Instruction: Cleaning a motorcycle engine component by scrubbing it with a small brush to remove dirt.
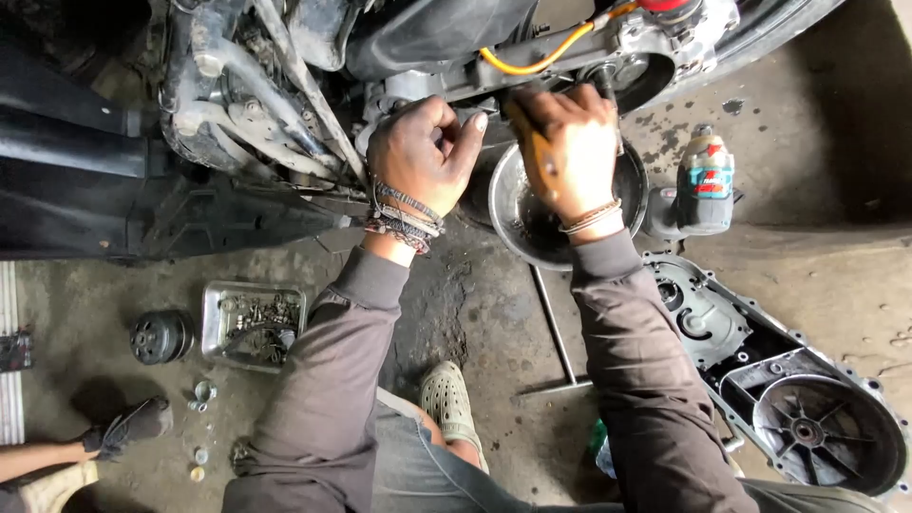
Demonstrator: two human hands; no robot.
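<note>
One camera only is looking on, worn on the person's head and pointing steeply down and slightly forward over the brown sleeves. It is sitting close to the work: the left hand and right hand are filling the upper middle, right against the grimy grey engine casing along the top edge. The stained concrete floor is taking up the lower half, the person's own knees cropping the bottom edge.
</note>
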